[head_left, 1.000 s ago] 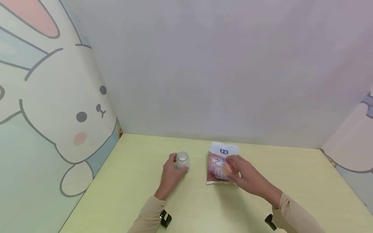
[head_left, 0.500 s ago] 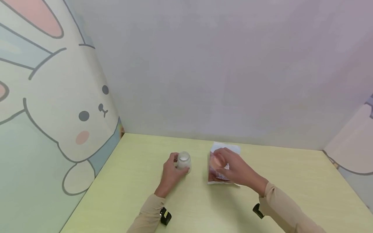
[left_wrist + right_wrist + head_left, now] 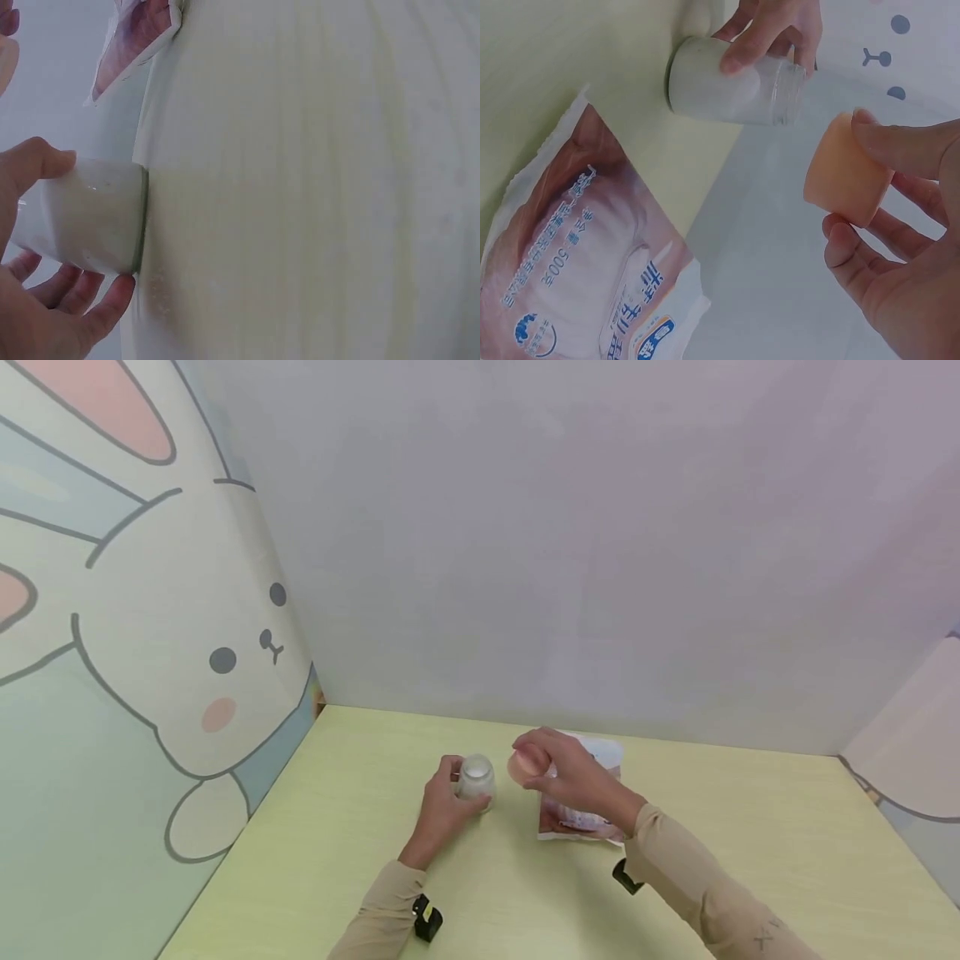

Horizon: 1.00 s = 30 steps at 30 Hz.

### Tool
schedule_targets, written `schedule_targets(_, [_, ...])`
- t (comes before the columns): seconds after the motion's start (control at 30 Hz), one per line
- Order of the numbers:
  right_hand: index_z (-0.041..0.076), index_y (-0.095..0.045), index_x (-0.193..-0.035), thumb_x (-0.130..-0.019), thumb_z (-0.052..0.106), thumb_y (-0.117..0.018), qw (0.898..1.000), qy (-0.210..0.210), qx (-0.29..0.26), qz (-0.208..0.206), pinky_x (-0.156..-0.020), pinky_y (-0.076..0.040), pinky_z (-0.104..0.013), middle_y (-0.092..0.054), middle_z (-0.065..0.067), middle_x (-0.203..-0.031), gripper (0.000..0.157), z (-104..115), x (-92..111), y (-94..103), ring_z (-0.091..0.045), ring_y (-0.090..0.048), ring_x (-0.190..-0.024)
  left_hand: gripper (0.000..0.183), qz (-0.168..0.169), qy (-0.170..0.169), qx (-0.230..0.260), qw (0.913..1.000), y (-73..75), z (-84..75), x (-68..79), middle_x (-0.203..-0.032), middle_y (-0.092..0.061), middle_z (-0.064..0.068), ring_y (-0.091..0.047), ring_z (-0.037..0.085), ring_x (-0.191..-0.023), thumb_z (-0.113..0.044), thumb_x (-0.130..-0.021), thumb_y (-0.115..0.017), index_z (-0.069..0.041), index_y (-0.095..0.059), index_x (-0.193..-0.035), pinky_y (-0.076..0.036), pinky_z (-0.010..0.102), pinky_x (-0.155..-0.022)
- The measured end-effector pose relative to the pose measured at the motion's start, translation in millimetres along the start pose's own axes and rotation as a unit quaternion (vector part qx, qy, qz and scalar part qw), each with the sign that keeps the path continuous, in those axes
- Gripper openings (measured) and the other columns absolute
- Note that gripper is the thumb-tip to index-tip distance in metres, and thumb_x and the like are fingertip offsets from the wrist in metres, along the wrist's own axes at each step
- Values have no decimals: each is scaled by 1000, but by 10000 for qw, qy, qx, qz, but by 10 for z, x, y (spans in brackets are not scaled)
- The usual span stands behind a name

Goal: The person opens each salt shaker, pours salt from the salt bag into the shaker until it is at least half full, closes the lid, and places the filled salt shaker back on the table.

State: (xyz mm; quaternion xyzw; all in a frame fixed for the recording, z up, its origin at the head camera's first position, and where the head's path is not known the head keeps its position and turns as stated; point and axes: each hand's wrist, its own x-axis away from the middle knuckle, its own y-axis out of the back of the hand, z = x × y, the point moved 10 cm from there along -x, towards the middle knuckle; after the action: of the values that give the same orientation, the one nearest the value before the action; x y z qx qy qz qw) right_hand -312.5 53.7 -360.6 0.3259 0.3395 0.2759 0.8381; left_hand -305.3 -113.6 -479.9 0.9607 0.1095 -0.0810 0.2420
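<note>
A glass jar (image 3: 477, 777) with white contents stands upright on the table. My left hand (image 3: 441, 814) holds it from the left side, with thumb and fingers around its body. The jar's threaded mouth is uncovered in the right wrist view. Between thumb and fingers, my right hand (image 3: 581, 781) grips an orange lid (image 3: 847, 172), just right of the jar and apart from it. Behind and below that hand lies a plastic bag (image 3: 585, 247) with brown and white print, marked 500 g, partly covered by the hand in the head view.
The pale yellow table (image 3: 360, 760) ends at a grey back wall (image 3: 525, 568). On the left rises a side panel (image 3: 187, 693) printed with a cartoon rabbit. A black strap device (image 3: 427, 918) sits at my left wrist.
My right hand has moved left with the orange lid, from over the bag to near the jar. The left hand has stayed on the jar. The head view has shifted slightly.
</note>
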Motion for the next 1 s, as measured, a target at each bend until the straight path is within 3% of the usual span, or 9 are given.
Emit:
schedule_targets(0.23, [12, -62, -115, -74, 5, -80, 9994, -179, -164, 227, -84, -49, -38, -62, -2, -113, 45, -59, -167, -148, -17, -56, -102, 56, 228, -84, 122, 9996, -28, -17, -19, -106, -59, 6, -54, 22, -99, -18, -69, -84, -10, -50, -113, -46, 41, -83])
schedule_targets(0.5, [12, -62, -116, -75, 6, -79, 9986, -76, -178, 500, -82, -49, -35, -61, 0, -111, 44, -34, -365, -325, -15, -55, -98, 54, 313, -29, 188, 9993, -14, 19, -18, -108, -58, 7, -53, 22, -99, -17, -72, -81, -9, -49, -114, -46, 41, -83])
schedule_targets(0.8, [10, -63, -115, -75, 4, -78, 9974, 100, 24, 712, -89, -48, -41, -62, -2, -112, 43, 28, -516, -494, -20, -56, -106, 53, 260, -145, 194, 9994, 15, -20, -10, -105, -59, 6, -54, 22, -97, -17, -71, -82, -10, -49, -112, -46, 41, -83])
schedule_targets(1.0, [5, -65, -111, -73, -2, -76, 9950, 273, 206, 936, -81, -50, -37, -64, -5, -107, 41, 64, -590, -647, -19, -57, -97, 54, 268, -180, 136, 9994, 12, -4, -5, -105, -58, 3, -53, 20, -97, -21, -71, -81, -12, -50, -114, -46, 39, -80])
